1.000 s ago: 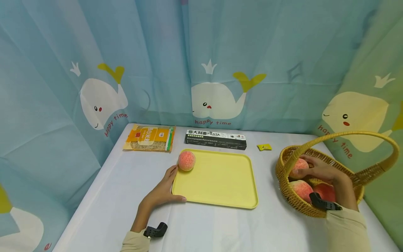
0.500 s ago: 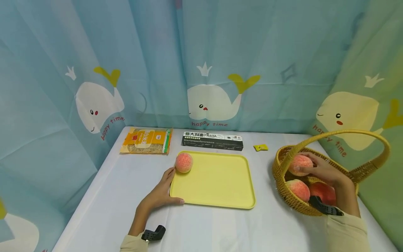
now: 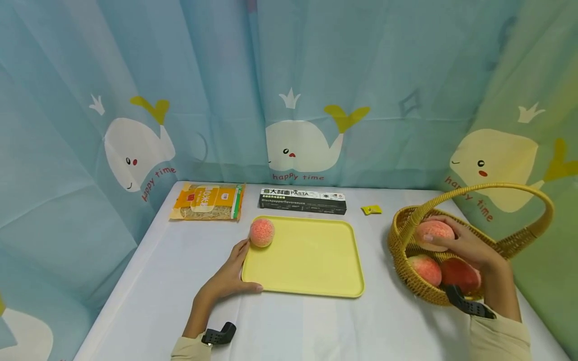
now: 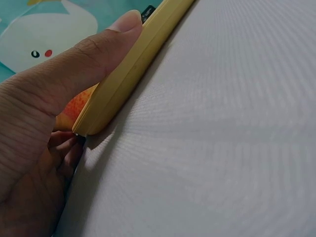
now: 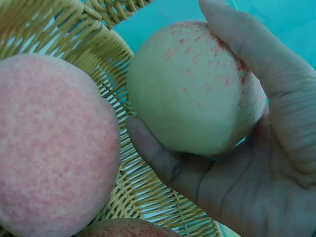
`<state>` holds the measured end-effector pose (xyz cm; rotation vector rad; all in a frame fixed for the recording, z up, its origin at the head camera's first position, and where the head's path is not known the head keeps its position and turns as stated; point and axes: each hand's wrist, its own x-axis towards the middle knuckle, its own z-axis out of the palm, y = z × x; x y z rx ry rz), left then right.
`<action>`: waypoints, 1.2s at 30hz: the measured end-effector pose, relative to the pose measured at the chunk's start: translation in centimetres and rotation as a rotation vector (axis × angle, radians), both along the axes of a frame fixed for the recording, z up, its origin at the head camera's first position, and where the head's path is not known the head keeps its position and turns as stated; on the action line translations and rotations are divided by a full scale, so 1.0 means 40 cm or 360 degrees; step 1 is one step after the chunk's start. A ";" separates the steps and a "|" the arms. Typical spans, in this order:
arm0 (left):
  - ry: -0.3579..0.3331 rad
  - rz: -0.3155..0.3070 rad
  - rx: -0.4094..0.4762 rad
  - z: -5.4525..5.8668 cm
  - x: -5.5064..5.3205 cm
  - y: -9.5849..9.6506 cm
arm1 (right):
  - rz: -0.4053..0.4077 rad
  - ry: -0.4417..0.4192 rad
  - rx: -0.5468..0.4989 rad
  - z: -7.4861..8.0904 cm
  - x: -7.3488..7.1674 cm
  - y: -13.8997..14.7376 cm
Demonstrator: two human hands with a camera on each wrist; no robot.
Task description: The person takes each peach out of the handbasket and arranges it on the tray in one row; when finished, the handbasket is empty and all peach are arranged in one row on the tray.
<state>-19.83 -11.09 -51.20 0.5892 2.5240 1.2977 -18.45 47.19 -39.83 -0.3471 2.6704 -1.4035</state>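
In the head view, my left hand (image 3: 229, 275) grips the near left corner of a yellow tray (image 3: 311, 260). Its thumb lies along the tray's near edge and its fingers are at the left side; the left wrist view shows the thumb on the rim (image 4: 129, 64). A pink peach (image 3: 262, 232) sits in the tray's far left corner. Over the wicker basket (image 3: 402, 268), my right hand (image 3: 469, 246) holds a pale peach (image 5: 190, 91) with red specks between thumb and fingers. Below it in the basket lie another peach (image 3: 425, 269) and a redder fruit (image 3: 461, 276), partly hidden by the wrist.
Behind the tray lie an orange bag of grain (image 3: 208, 202) and a black-and-white pasta box (image 3: 302, 201). A small yellow packet (image 3: 371, 209) is between box and basket. The basket's tall handle (image 3: 487, 186) arches over the right hand. A whale-print curtain (image 3: 217, 90) surrounds the table.
My right hand has raised the peach a little from inside the basket, showing more of it. The left hand keeps its grip on the tray. The head view has shifted slightly.
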 end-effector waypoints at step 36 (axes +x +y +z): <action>0.0022 0.0000 -0.0006 -0.012 -0.004 -0.002 | 0.0238 0.0195 -0.0666 0.009 0.160 -0.127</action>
